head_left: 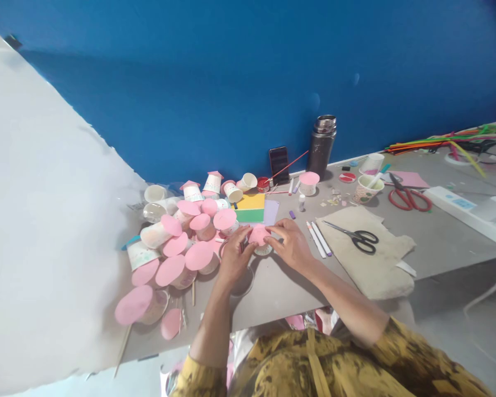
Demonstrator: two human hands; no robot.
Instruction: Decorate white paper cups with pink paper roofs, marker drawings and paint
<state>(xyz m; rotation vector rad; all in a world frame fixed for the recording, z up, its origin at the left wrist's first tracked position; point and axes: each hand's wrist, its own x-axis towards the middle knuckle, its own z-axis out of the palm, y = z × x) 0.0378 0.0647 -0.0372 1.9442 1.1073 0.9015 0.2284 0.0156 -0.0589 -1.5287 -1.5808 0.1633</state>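
Note:
A small paper cup with a pink paper lid (pixel 259 237) stands on the grey table (pixel 281 286) right in front of me. My left hand (pixel 232 255) grips its left side, fingers curled round it. My right hand (pixel 288 242) presses the pink lid from the right with bent fingers. To the left lies a heap of several more pink-lidded paper cups (pixel 177 248), some tipped over.
Coloured paper sheets (pixel 254 209) lie behind the cup. Two pens (pixel 319 239), black scissors (pixel 357 237) on a beige cloth bag (pixel 376 259), red scissors (pixel 407 196), a dark flask (pixel 322 144), a phone (pixel 279 164) and pipe cleaners (pixel 450 140) lie to the right.

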